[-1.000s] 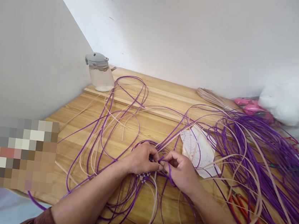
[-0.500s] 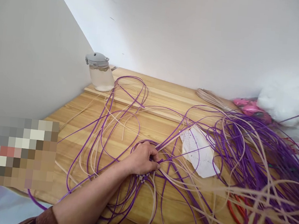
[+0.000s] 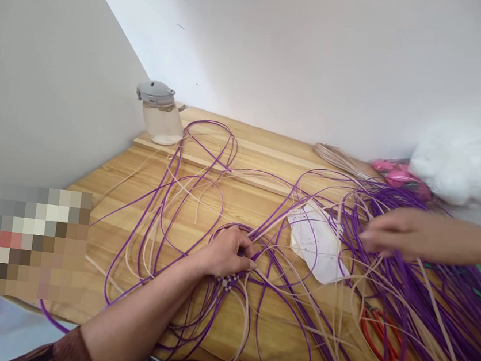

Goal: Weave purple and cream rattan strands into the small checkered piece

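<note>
My left hand (image 3: 230,253) is closed at the middle of the table, thumb and fingers pinching purple and beige strands (image 3: 268,224) where they meet a small checkered woven piece (image 3: 228,282). Part of that weave shows below the palm; the rest is covered by the hand. Long loops of strand spread from it in all directions. My right hand (image 3: 395,232) reaches in from the right edge, above a large purple bundle of strands (image 3: 411,281). Its fingers lie close together but are blurred, so a strand between them cannot be made out.
Red-handled scissors (image 3: 379,335) lie partly under strands at the right. A creased white paper (image 3: 315,244) rests right of centre. Toward the back stand a grey-lidded jar (image 3: 160,114), a coil of beige strand (image 3: 340,160) and a white plastic bag (image 3: 463,165). Walls bound the table.
My right hand has come into view from the right, over the purple bundle. Beige strands at the right have shifted, and more of the scissors shows. My left hand keeps its place.
</note>
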The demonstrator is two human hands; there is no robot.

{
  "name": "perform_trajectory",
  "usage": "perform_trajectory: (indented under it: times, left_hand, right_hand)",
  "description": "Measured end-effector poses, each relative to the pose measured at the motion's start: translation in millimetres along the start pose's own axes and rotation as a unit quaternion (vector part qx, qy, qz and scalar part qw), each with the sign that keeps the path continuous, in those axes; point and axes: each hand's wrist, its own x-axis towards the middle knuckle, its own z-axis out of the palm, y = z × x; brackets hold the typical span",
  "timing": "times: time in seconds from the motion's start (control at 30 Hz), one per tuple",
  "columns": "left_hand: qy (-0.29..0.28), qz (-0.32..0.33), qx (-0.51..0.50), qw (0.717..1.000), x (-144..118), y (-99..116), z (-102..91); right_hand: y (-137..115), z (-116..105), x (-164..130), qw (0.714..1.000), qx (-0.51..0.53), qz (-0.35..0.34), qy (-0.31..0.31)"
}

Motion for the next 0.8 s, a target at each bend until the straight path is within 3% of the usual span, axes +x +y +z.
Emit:
perform_trajectory:
  times: [0.07,0.13,0.2,0.27,0.43,0.6,0.67,0.8]
  left_hand:
    - [-0.001,0.0,-0.009,1.0,0.1,-3.3,1.5]
    - [-0.002,0.0,-0.019,1.0,0.3,-6.2,3.0]
    - [-0.002,0.002,-0.021,1.0,0.5,-7.8,3.7]
    - [-0.003,0.003,-0.021,1.0,0.6,-8.3,3.3]
    - [-0.018,0.012,-0.054,0.998,1.8,-9.0,0.2]
    - [-0.03,0.01,-0.103,0.994,2.5,-10.5,-1.7]
    - [-0.029,0.015,-0.12,0.992,2.0,-10.2,-2.8]
    - [-0.036,0.022,-0.156,0.987,1.1,-8.8,-4.7]
  right_hand:
    - [-24.7,46.9,12.9,0.983,-0.137,-0.063,-0.106]
    - [-43.6,97.1,27.9,0.967,-0.192,-0.155,-0.063]
    - [-50.1,134.9,40.7,0.951,-0.252,-0.179,-0.019]
    - [-45.6,155.1,47.9,0.942,-0.283,-0.179,0.021]
    - [-29.4,166.9,40.1,0.962,-0.211,-0.162,0.052]
    - [-36.1,174.2,24.7,0.971,-0.199,-0.093,0.097]
    - [-40.3,173.5,22.4,0.983,-0.144,-0.058,0.101]
    - [-41.5,166.5,24.3,0.995,0.075,0.058,0.012]
